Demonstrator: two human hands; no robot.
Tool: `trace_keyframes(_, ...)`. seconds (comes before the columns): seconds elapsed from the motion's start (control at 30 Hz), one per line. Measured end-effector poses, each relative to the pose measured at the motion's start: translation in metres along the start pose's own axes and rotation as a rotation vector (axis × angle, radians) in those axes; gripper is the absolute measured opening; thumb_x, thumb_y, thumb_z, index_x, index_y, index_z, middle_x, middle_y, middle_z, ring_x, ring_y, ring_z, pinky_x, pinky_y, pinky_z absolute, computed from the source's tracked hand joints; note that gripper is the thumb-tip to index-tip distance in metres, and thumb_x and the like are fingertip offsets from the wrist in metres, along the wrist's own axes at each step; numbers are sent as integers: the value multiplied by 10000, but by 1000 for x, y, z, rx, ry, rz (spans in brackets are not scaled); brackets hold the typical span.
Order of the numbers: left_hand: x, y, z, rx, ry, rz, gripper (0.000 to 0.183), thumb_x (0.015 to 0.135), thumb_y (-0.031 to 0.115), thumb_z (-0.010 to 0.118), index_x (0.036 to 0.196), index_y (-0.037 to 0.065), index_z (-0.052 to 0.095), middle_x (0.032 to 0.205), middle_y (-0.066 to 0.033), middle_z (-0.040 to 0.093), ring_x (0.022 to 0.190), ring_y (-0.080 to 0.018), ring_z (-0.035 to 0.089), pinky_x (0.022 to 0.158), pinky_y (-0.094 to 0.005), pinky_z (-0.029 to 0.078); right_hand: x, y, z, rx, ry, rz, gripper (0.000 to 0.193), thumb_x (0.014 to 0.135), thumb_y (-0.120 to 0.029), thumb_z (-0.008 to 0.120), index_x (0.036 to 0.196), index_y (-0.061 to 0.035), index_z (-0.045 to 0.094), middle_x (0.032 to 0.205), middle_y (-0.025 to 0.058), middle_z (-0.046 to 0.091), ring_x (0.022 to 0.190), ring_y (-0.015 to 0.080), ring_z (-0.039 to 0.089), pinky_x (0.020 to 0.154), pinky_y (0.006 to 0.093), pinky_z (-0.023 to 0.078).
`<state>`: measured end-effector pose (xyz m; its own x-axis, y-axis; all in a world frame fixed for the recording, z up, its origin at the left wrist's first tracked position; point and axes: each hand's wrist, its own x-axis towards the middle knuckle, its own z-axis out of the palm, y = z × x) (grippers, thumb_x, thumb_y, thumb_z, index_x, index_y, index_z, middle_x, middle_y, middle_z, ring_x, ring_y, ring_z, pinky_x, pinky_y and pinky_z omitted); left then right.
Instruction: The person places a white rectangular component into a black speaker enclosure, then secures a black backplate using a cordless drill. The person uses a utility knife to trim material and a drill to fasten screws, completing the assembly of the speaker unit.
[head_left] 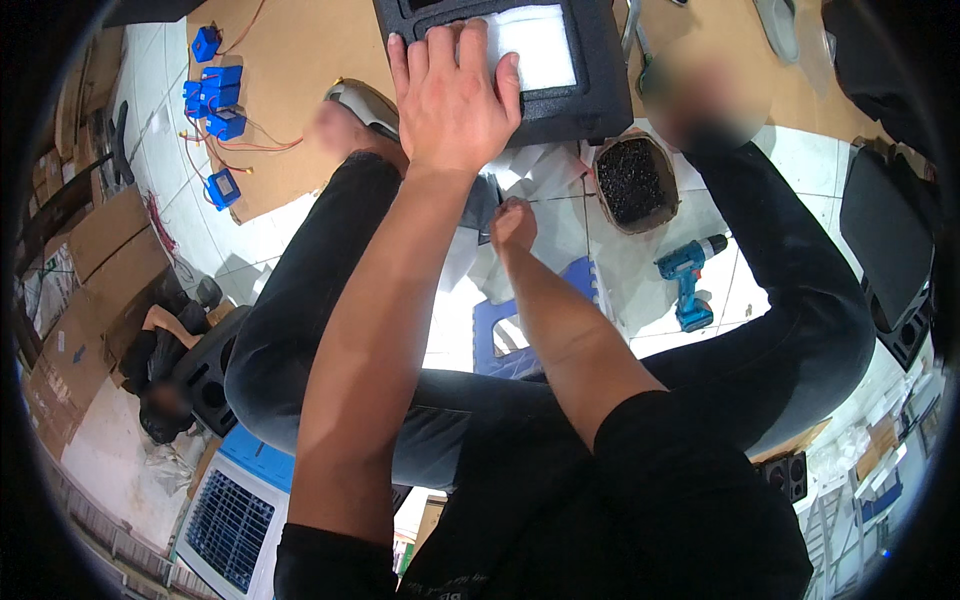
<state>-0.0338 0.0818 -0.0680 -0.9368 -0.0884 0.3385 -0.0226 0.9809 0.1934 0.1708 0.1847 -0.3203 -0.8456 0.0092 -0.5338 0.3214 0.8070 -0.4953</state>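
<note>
My left hand [455, 95] lies with its fingers stretched out on a black box-shaped case [590, 70], partly over a white soft-looking pad [535, 45] set in the top of the case. Lower down and a little to the right, my right hand [514, 225] is closed just below the case. Beside its fingers is a dark grey flat piece [481, 203], and I cannot make out whether the hand grips it. Thin clear plastic [550, 170] lies on the tiles under the case's near edge.
An open carton of small black screws [637, 185] and a teal cordless drill [690, 285] are at the right. A blue plastic stool [487, 335] is below my right hand. Blue battery packs [220, 90] with wires lie on cardboard [285, 90]. Another person [165, 350] is at far left.
</note>
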Motion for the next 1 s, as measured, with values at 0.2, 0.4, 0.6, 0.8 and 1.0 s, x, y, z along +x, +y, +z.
trace_keyframes(0.2, 6, 3, -6, 18, -8, 0, 438, 970, 396, 603, 1266, 73, 617, 1107, -166, 599, 1098, -399, 575, 1149, -591, 347, -16, -22, -21, -103, -138, -380, 162, 953, -196, 583, 1046, -68, 619, 1026, 140, 659, 1065, 341, 644, 904, 429, 541)
trace_keyframes(0.4, 7, 12, -20, 31, -44, -9, 440, 915, 281, 629, 1242, -11, 602, 1097, -215, 579, 1085, -409, 563, 1135, -570, 359, -91, -64, -58, 166, -519, -626, 186, 880, -70, 600, 1051, -51, 532, 938, 193, 649, 967, 365, 671, 857, 464, 540)
trace_keyframes(0.6, 4, 9, -19, 24, -67, -31, 458, 920, 303, 619, 1259, -4, 601, 1113, -206, 576, 1094, -404, 552, 1169, -563, 327, -64, -64, -151, 242, -382, -704, 175, 831, 35, 617, 998, -13, 624, 1015, 226, 688, 980, 408, 689, 857, 482, 549)
trace_keyframes(0.8, 5, 4, -8, 90, -10, -3, 452, 960, 409, 597, 1274, 86, 630, 1139, -175, 605, 1134, -398, 574, 1165, -583, 336, -19, -30, -198, 121, -676, -739, 109, 877, -7, 643, 983, -25, 665, 913, 195, 717, 881, 399, 706, 792, 477, 554)
trace_keyframes(1.0, 4, 7, -17, 27, -68, -45, 477, 918, 316, 618, 1270, -4, 602, 1123, -210, 575, 1108, -401, 546, 1183, -566, 314, -67, -37, -104, 294, -590, -655, 100, 894, -74, 630, 973, -53, 686, 887, 190, 721, 875, 394, 703, 791, 497, 544)
